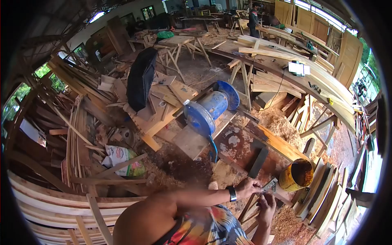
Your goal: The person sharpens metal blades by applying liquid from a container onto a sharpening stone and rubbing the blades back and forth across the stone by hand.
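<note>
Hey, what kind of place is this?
Most likely a woodworking shop: sawn planks lie on trestle benches, sawdust covers the floor, and a blue electric motor sits on a work table.

— We see a blue motor (210, 108) beside a black cover (140, 77), and a yellow bucket (298, 174).

— We also note the black wristband (232, 193) and multicoloured tie-dye shirt (208, 230).

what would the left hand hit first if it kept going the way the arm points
Likely the yellow bucket. The left hand points right along the forearm and pinches a small grey metal piece with the right hand; the bucket stands just past it, though depth is unclear.
</note>
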Motion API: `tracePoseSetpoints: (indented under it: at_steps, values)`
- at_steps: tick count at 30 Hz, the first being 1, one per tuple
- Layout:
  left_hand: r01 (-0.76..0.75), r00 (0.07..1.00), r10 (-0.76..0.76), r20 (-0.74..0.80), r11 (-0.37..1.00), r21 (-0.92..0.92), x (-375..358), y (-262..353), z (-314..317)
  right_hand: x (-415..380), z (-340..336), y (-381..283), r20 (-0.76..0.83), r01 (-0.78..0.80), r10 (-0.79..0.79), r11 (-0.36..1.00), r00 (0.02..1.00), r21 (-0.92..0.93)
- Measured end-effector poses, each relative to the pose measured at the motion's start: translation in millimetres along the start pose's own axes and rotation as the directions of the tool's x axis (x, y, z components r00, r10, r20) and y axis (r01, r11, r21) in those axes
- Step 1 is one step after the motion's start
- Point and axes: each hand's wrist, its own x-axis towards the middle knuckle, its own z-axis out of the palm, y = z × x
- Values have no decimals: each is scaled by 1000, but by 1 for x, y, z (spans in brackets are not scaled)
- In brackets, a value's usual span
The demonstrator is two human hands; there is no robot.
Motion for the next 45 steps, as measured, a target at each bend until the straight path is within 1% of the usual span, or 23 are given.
tracePoseSetpoints:
  at_steps: [2, 4, 7, 10, 14, 17, 20, 23, 26, 29, 32, 35, 38, 39, 42, 45]
  values:
    - [16, 999, -14, 32, 998, -67, -5, 3, 4, -1, 8, 6, -44, 77, -76, 997, 996, 21]
    - [53, 998, -47, 43, 988, -144, -9, 7, 8, -1, 3, 8, -53, 71, -70, 997, 996, 13]
    - [77, 997, -75, 22, 990, -120, -15, 13, 9, -5, 1, 5, -50, 66, -65, 997, 997, 25]
    - [69, 997, -62, 39, 972, -223, -16, 14, 10, -6, -2, 4, -36, 88, -88, 996, 995, 7]
    - [26, 999, -17, 35, 962, -272, -20, 31, 10, -14, 1, -11, -15, 112, -113, 993, 994, -20]
    - [7, 1000, -3, 19, 975, -224, -15, 30, 11, -17, -4, -13, 6, 115, -115, 993, 993, 25]
    - [31, 999, -21, 40, 959, -283, -11, 26, 12, -21, -8, -16, 25, 89, -89, 996, 996, -14]
    - [47, 999, -41, 31, 964, -262, -6, 24, 12, -28, 0, -25, 13, 106, -106, 994, 994, -1]
    - [34, 999, -27, 25, 953, -301, -4, 23, 13, -30, -6, -21, 31, 77, -77, 997, 997, -20]
    - [21, 999, -31, -39, 974, -227, -6, 31, 12, -31, -13, -15, 42, 57, -55, 997, 998, -58]
    - [83, 990, -116, -76, 935, -344, -1, 23, 15, -34, -16, -11, -28, 59, -60, 997, 998, -47]
    - [70, 998, -63, 30, 948, -312, -18, 48, 15, -29, -20, 2, -82, 118, -114, 992, 990, 35]
    - [20, 970, 21, 243, 986, -165, -24, 30, 19, -28, -18, -3, -150, 102, -84, 987, 985, 121]
    - [34, 970, -30, 240, 999, -14, -26, 32, 21, -28, -17, -6, -143, 113, -95, 986, 985, 121]
    - [66, 968, -23, 248, 983, -168, -25, 22, 27, -29, -17, -13, -128, 129, -115, 985, 985, 113]
    - [39, 957, -1, 292, 992, -124, -21, 19, 24, -28, -17, -15, -121, 119, -105, 987, 987, 112]
